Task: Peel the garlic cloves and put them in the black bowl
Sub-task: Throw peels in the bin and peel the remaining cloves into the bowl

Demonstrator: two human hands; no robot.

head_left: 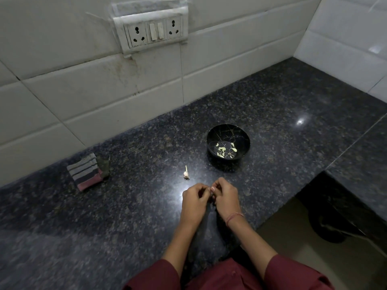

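A black bowl [228, 130] with thin gold lines stands on the dark granite counter and holds several pale peeled garlic cloves [222, 148]. In front of it, my left hand [193, 200] and my right hand [227, 196] are curled together, fingertips meeting over something small that stays hidden between them; I cannot see the clove itself. A garlic stem with its root end [185, 173] lies on the counter just left of my hands.
A folded striped cloth [85, 173] lies at the left near the tiled wall. A socket plate [154, 31] sits on the wall above. The counter [293, 114] drops off at the right to a lower floor area with a dark round object [328, 225].
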